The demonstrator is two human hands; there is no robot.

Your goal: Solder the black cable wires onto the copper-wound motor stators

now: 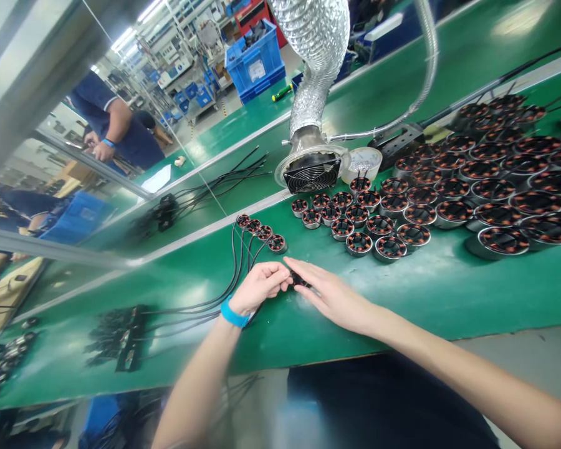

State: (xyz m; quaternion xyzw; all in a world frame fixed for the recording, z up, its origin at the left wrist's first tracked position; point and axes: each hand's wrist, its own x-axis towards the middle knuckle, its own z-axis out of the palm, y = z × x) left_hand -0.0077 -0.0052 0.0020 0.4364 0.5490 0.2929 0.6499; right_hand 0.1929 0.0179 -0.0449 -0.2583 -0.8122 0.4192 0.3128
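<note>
On the green counter [430,299], the left hand [259,288] and right hand [331,296] pinch a small black connector [300,280]. Wired stators [264,232] lie just beyond them.

Left hand [260,288] and right hand [331,296] close together

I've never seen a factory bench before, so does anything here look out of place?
One thing stands out: a caged fan on the end of a silver flexible duct sits tilted on the green bench, looking bulky and makeshift beside the neat rows of copper-wound motor parts.
</note>
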